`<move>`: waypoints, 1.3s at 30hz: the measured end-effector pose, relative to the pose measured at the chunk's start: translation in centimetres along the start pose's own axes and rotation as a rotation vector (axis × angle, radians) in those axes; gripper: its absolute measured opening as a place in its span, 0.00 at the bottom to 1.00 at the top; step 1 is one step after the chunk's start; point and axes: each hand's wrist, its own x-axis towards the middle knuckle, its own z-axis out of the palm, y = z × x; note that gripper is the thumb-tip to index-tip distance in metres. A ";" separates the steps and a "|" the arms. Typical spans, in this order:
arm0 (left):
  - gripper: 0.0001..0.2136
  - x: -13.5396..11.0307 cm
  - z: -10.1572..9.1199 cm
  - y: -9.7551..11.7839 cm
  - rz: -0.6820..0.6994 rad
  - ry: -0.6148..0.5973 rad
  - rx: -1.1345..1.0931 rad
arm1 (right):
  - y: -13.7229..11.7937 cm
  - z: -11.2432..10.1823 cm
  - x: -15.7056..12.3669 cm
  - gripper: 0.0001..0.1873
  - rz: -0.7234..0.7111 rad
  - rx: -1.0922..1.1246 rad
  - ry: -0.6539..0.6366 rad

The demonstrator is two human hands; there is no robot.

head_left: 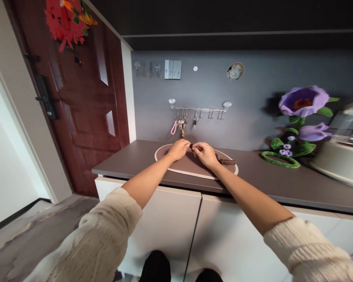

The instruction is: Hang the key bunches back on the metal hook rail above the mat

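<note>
A dark red door [79, 131] stands at the left, with a red decoration [61, 21] near its top and a black lock [48, 97]. On the grey wall [253, 105], a switch panel [173, 69] sits left of a round hole [235, 71]. At the right, a large purple flower [304, 101] stands near a pale, domed appliance [338, 156].
</note>
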 end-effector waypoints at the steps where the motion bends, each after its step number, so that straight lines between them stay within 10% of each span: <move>1: 0.12 0.0 0.0 0.0 -0.009 0.001 0.003 | -0.1 0.0 0.0 0.07 0.006 0.002 0.013; 39: 0.13 -0.8 0.4 0.8 -0.058 -0.115 0.144 | 0.7 -1.5 1.4 0.10 0.178 0.032 0.184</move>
